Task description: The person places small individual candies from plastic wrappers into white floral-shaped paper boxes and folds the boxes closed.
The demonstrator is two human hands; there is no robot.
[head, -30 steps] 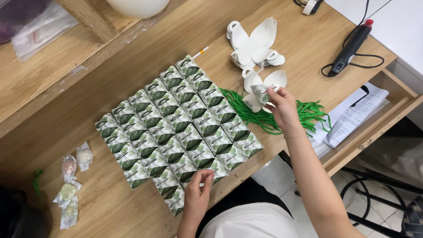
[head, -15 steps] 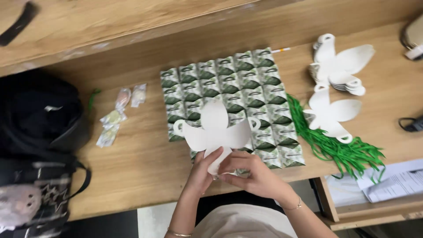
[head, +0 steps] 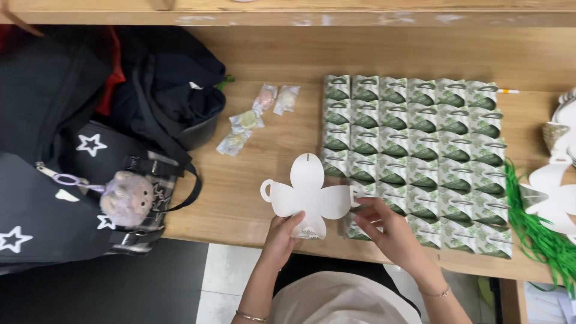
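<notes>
Both hands hold a flat white petal-shaped card blank (head: 308,196) just above the near edge of the table (head: 240,198): the left hand (head: 282,237) pinches its lower lobe between closed fingers, while the right hand (head: 384,231) grips the right lobe, apparently so the panels lie spread and free. Folded green-and-white boxes (head: 420,156) stand touching in a tight grid just beside the blank, within reach. More blanks (head: 555,198) and green cords (head: 537,234) lie at the right; wrapped sweets (head: 252,120) and dark bags (head: 90,150) sit at the left.
</notes>
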